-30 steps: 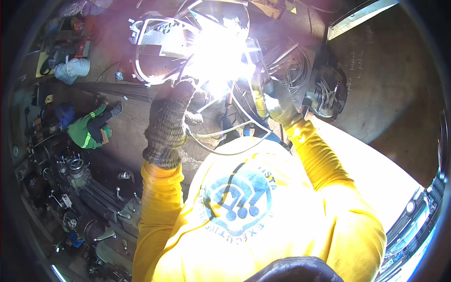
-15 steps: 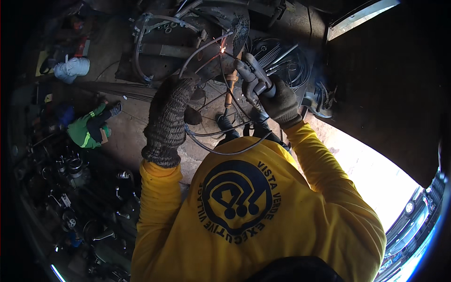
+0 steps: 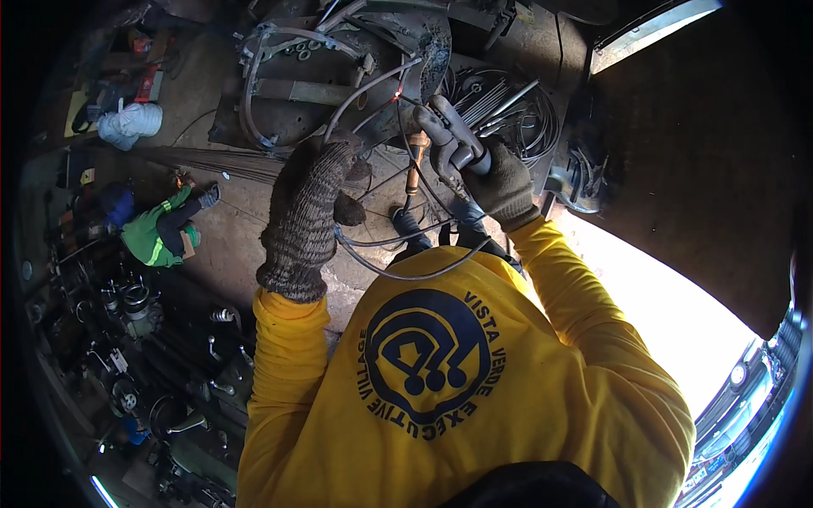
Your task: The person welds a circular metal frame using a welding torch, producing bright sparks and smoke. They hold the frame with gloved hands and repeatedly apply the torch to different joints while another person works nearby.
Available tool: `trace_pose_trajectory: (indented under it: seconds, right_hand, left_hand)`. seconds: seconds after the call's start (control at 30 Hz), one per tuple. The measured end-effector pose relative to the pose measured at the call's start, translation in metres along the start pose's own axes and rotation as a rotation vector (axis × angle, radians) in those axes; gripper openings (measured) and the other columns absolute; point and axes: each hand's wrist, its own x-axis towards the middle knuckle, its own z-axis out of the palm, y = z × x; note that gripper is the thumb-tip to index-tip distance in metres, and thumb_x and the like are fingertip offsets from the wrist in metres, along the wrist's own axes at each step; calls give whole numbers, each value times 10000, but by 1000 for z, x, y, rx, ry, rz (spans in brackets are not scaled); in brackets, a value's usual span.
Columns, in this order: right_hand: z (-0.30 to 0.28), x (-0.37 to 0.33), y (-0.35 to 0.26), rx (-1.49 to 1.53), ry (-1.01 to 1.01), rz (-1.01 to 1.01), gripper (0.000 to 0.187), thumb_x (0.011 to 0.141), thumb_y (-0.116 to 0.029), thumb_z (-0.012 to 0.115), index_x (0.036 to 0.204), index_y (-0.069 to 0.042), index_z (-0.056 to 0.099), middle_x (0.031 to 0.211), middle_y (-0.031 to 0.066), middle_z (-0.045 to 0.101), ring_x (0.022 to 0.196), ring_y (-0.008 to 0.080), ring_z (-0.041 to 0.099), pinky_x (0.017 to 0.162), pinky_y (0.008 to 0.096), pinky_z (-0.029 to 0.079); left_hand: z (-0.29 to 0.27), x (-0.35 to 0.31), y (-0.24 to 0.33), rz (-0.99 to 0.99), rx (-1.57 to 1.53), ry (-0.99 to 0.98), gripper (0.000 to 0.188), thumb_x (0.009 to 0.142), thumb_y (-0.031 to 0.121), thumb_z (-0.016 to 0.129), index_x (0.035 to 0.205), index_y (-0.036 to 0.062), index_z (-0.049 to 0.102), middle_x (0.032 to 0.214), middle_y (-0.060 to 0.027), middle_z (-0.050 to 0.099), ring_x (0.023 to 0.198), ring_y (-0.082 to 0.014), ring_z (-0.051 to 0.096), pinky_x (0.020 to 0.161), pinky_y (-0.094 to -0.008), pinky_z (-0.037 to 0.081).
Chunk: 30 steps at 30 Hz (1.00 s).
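Note:
My left hand [image 3: 309, 212], in a brown knit glove, is closed around a bent metal rod [image 3: 360, 91] whose loop [image 3: 415, 277] also hangs toward my yellow shirt. My right hand [image 3: 506, 188], gloved as well, grips a grey welding electrode holder [image 3: 456, 135]. From its jaws a thin electrode reaches up and left to a small red-glowing spot [image 3: 398, 96], where thin rods meet. The left fingertips are partly hidden by the glove's bulk. Between my hands, below the electrode holder, is a tool with an orange handle [image 3: 413, 169].
A dark metal worktable [image 3: 288, 114] ahead carries curved metal pieces and washers. Coiled wire and rods [image 3: 529, 118] lie right of it. Long thin rods [image 3: 203, 161] stretch across the floor at left. A person in green [image 3: 157, 229] sits farther left, near piled machine parts [image 3: 135, 309].
The bright sparks at the joint have faded to a small red glow. My right hand and the electrode holder have shifted slightly left; my left hand keeps its hold.

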Motion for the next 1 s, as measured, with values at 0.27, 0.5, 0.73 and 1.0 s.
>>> trace_pose_trajectory:
  seconds: [0.27, 0.5, 0.73, 1.0]
  right_hand:
    - [-1, 0, 2, -73, -38, 6, 445, 833, -289, 800, 1220, -114, 668, 1001, 152, 752, 891, 344, 743, 776, 429, 590]
    - [-23, 8, -19, 22, -215, -12, 277, 892, -170, 729, 1165, -130, 701, 1029, 121, 727, 907, 319, 721, 763, 388, 559]
    - [-16, 8, -16, -27, -131, 25, 400, 877, -288, 758, 1231, -126, 666, 1041, 160, 720, 969, 330, 721, 862, 424, 575]
    - [-4, 5, 1, -64, -62, -19, 446, 832, -270, 787, 1208, -76, 649, 985, 189, 725, 925, 361, 729, 802, 440, 581]
  left_hand:
    - [-1, -1, -1, 32, 43, -20, 498, 988, 462, 632, 1306, 82, 677, 984, -75, 708, 674, -129, 651, 606, -270, 562]
    - [-14, 11, -15, 8, -44, -131, 529, 957, 335, 714, 1403, 80, 589, 1351, -71, 630, 1236, -227, 611, 949, -372, 579]
    - [-9, 6, -22, 149, -170, -56, 393, 969, 337, 735, 1253, 69, 685, 1056, -68, 745, 807, -139, 720, 526, -273, 534]
    - [-12, 10, -20, 184, -27, -81, 372, 1014, 313, 680, 1263, 36, 686, 1186, -71, 713, 979, -171, 686, 803, -286, 545]
